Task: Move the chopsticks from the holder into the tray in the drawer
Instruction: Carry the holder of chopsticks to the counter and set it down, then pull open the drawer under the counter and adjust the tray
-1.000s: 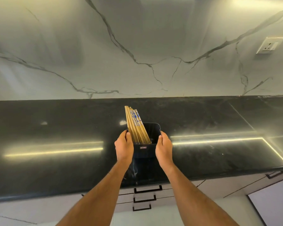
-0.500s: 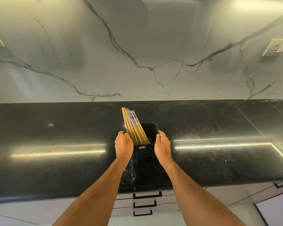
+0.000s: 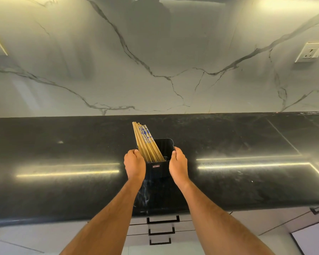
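Gripping the dark holder (image 3: pixel 160 169) from both sides, we have our left hand (image 3: pixel 134 165) curled round its left wall and our right hand (image 3: pixel 178 165) wrapped round its right wall, thumb tip at the rim. The holder stands on the black countertop (image 3: pixel 63 190), a little back from the front edge and roughly in the middle of our view, with a small label on its near face. The chopsticks (image 3: pixel 145 142) are all in the holder, bunched against its left side and leaning away from us toward the upper left; most are plain wood, and a few carry a blue and white pattern near their top ends. The right part of the holder's opening shows only its dark inside. Behind the counter rises a pale marble backsplash (image 3: pixel 155 52) with grey veins, and a wall socket (image 3: pixel 310 52) sits on it at the far right. Below the counter edge, between our forearms, we see closed white drawers (image 3: pixel 162 227) stacked one under another, each with a black handle.
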`<state>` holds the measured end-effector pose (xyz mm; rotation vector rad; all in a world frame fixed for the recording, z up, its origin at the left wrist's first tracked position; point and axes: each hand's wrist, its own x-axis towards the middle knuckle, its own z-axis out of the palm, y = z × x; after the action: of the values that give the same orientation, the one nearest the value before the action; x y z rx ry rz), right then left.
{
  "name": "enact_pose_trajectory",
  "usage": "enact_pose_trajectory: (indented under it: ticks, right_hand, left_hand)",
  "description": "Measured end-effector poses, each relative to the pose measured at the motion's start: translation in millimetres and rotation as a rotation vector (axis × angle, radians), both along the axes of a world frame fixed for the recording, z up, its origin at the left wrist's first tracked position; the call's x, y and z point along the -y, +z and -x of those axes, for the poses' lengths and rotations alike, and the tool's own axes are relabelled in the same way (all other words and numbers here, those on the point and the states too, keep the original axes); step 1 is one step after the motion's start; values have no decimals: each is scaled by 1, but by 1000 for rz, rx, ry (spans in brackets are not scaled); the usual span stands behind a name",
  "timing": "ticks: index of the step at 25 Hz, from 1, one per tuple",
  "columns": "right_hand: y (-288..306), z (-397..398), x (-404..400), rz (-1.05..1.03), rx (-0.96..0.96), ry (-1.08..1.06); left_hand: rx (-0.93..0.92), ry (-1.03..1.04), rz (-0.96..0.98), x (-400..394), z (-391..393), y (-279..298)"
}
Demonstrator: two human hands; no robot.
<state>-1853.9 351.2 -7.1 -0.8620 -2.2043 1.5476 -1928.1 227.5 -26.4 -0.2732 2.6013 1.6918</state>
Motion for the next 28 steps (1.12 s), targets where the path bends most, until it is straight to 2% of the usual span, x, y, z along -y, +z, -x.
enact_pose_trajectory:
  ticks: [3, 5, 9, 11, 13, 17, 20, 24, 28]
  right_hand:
    - [1, -5, 1, 13, -20, 14]
    - [-5, -19, 2, -31, -45, -7]
    - [-39, -79, 10, -480, -158, -63]
    - [-57, -113, 13, -619, -222, 31]
    - [-74, -145, 15, -714, -240, 173]
    - [-112, -195, 20, -856, -158, 480]
    - [-147, -204, 19, -878, 13, 616]
    - [-169, -182, 23, -872, 249, 688]
    - [-185, -152, 28, -911, 457, 734]
  left_hand:
    - [-8, -10, -79, 4, -6, 3]
    - [-70, -45, -54, 9, -18, 7]
    - [-375, -154, 178, 29, -71, 0]
    - [-527, -227, 301, 44, -106, -13]
    - [-572, -299, 374, 59, -140, -33]
    - [-691, -569, 603, 83, -194, -84]
    - [-596, -740, 734, 91, -212, -124]
    - [-291, -731, 823, 67, -197, -154]
    - [-272, -839, 918, 44, -172, -181]
